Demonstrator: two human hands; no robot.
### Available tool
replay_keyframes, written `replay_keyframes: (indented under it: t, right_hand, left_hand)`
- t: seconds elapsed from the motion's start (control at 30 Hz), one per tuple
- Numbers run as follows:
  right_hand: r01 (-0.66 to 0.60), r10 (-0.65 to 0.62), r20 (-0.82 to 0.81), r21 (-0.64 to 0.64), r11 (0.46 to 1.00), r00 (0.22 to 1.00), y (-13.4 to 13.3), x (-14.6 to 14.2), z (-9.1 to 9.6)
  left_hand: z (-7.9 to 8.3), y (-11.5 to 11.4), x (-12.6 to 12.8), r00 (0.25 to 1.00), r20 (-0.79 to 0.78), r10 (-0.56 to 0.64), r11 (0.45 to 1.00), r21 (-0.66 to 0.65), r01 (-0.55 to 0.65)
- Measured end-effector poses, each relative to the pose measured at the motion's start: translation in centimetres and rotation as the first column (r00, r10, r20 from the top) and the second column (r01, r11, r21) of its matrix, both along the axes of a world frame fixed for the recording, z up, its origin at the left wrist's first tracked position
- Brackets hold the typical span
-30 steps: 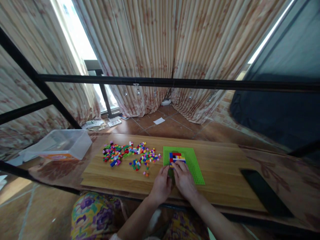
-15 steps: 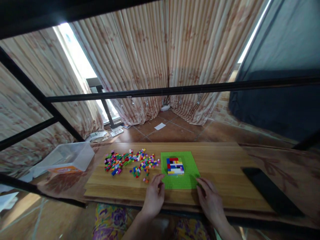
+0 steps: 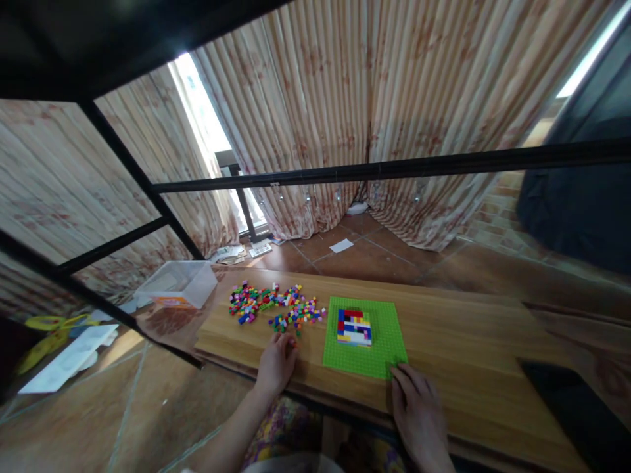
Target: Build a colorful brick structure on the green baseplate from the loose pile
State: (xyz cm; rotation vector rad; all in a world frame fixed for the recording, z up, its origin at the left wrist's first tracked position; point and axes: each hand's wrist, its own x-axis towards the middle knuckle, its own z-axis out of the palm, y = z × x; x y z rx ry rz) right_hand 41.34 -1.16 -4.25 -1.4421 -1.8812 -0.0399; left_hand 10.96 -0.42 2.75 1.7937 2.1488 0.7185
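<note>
A green baseplate [image 3: 382, 351] lies on a wooden board [image 3: 468, 355], with a small block of coloured bricks [image 3: 353, 327] built on it. My right hand [image 3: 419, 410] rests on the board with its fingertips on the plate's near right corner, fingers stretched out. My left hand [image 3: 277, 363] lies left of the plate with its fingers curled down at the near edge of a scatter of loose coloured bricks [image 3: 276, 309]. What the left fingers hold, if anything, is hidden.
A clear plastic tub [image 3: 180, 284] stands at the table's left end. A black flat object [image 3: 572, 410] lies at the right of the board. Black frame bars [image 3: 394, 167] cross in front of patterned curtains [image 3: 345, 112]. Papers lie on the tiled floor.
Both hands left the brick block and drew apart. The left went left to the loose bricks, the right to the plate's near right corner. The camera swung left.
</note>
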Motion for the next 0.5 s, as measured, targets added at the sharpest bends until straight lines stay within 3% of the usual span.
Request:
replay_keyframes:
  t: [0.3,0.5]
  right_hand:
    - [0.004,-0.006,0.055,0.038,0.999,0.998,0.2,-0.7,-0.2]
    - [-0.045,-0.004,0.151,0.315,0.948,0.989,2.1,0.2,-3.7]
  left_hand:
    - [0.3,0.8,1.0,0.999,-0.039,0.018,0.999,-0.030,-0.019]
    - [0.0,0.4,1.1,0.999,-0.005,0.045,0.998,-0.035,-0.045]
